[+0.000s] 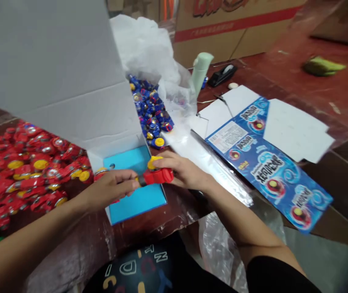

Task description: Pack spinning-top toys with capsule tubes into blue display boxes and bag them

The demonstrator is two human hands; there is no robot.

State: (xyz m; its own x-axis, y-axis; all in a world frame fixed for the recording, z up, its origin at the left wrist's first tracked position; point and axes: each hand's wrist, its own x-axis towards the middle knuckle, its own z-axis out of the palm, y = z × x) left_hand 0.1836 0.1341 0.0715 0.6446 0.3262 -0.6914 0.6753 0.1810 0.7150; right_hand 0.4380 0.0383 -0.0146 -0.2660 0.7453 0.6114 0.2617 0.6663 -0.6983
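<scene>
A red toy with a yellow round part [158,176] is held between both hands above the open box. My right hand [182,169] grips its red body and yellow part. The fingers of my left hand [112,187] pinch its darker end. Below them lies the box's bright blue inner panel [137,203], which has a small hole near its upper left. The box's large white lid [100,110] stands raised behind. Close to my left hand, another red toy [100,173] sits partly hidden at the box's left side.
Red toys [39,162] are heaped at left, blue toys [154,108] behind the lid. Clear plastic film [210,162], printed blue card sheets [271,171], a pale green bottle [202,73] and a black tape dispenser [222,76] are on the right. Large cartons [222,36] stand behind.
</scene>
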